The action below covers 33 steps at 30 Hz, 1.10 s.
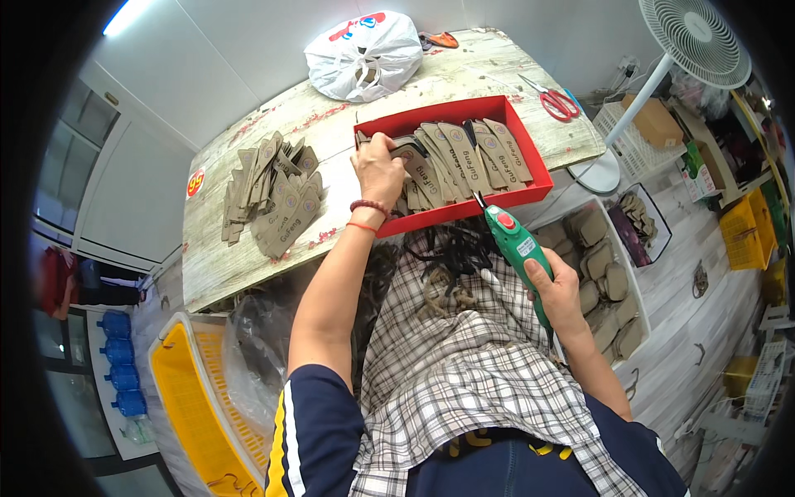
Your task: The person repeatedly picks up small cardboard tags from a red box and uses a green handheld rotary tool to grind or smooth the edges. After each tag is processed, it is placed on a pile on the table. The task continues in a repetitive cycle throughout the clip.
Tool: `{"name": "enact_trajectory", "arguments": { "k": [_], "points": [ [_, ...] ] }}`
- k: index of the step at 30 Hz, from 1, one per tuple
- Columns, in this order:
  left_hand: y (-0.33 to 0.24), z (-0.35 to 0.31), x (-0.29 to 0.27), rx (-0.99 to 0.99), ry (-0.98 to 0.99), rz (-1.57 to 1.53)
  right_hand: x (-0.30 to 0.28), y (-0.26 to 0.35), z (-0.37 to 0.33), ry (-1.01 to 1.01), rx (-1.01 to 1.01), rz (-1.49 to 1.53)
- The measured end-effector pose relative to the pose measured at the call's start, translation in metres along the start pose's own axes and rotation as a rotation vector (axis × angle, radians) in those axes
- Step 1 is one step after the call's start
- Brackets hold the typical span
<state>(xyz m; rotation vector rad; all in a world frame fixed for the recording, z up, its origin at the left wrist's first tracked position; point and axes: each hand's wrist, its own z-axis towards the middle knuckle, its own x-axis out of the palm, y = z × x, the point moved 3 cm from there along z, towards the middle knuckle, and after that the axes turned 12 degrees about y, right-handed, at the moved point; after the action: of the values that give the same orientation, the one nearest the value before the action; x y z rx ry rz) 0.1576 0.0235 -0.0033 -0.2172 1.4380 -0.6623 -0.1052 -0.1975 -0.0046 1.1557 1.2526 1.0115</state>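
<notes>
An open red box holds a row of tan, tongue-shaped fabric pieces with dark print and dark edging. Over the box's left end, my left hand has its fingers closed on one tan fabric piece; the fingertips are partly hidden. My right hand is wrapped round a green handheld electric tool with a red button. The tool's thin dark tip is at the box's near edge. Left of the box, a loose heap of similar tan pieces lies on the worn wooden table.
At the back stands a tied white plastic bag. Red-handled scissors lie at the table's right edge, near a white fan. A bin of tan pads is below right; a yellow basket is below left.
</notes>
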Motion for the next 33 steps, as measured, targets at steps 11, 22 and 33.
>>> {"name": "enact_trajectory", "arguments": {
  "k": [11,22,33],
  "points": [
    [-0.048,-0.064,-0.048,0.083,-0.051,-1.606,0.015,0.035,0.012,-0.031,-0.12,-0.045],
    [-0.078,-0.09,-0.003,-0.094,0.115,-1.555,0.005,0.016,-0.006,-0.043,-0.065,-0.005],
    [-0.079,-0.103,0.009,-0.093,0.261,-1.413,0.002,0.015,-0.005,-0.036,-0.033,0.038]
  ]
}}
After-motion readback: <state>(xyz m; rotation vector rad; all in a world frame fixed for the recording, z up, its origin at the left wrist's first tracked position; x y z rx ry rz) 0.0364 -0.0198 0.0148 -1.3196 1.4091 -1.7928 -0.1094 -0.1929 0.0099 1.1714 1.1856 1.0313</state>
